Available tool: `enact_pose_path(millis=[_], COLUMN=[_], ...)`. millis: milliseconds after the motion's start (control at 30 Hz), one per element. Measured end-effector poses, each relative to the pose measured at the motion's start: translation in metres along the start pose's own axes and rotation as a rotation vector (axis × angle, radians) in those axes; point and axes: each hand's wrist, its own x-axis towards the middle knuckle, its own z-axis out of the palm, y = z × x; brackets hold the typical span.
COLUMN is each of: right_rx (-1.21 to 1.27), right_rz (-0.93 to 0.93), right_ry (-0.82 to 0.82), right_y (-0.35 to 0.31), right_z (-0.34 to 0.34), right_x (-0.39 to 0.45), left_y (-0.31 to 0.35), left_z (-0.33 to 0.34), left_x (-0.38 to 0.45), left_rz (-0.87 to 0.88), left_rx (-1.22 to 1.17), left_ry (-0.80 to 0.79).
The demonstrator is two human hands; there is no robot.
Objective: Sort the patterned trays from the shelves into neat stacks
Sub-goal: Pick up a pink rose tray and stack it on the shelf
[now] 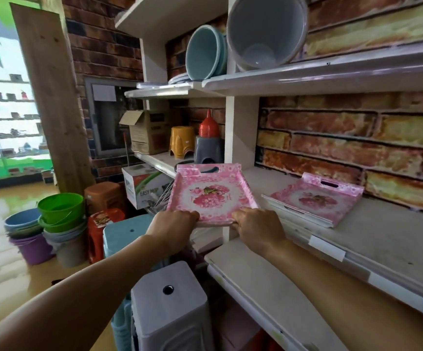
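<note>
The held pink floral tray (pixel 211 193) hangs in the air off the shelf's left end, its long axis running toward 12 o'clock from the hands. The left hand (pixel 173 224) and right hand (pixel 254 224) both clasp its near rim (thumbs on top, fingers hidden beneath). The second pink tray (pixel 316 202) rests on the shelf (pixel 382 234) at about 2 o'clock, nearer the right hand, so the move probably goes rightward.

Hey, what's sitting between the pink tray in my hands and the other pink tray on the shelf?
Head view: only bare shelf top separates the held tray from the shelf tray.
</note>
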Motion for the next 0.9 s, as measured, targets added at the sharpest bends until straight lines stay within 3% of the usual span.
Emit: enact_pose_path(millis=[367, 900], right_rx=[-0.039, -0.321], right_rz=[0.134, 0.527], right_ry=[0.008, -0.150], right_y=[0.085, 0.177], right_z=[0.038, 0.053], right_x=[0.045, 0.026], left_y=[0.011, 0.091], left_z=[0.038, 0.080], left_x=[0.136, 0.286], left_rz=[0.138, 0.537], left_rx=[-0.061, -0.141], left_ry=[0.030, 0.073])
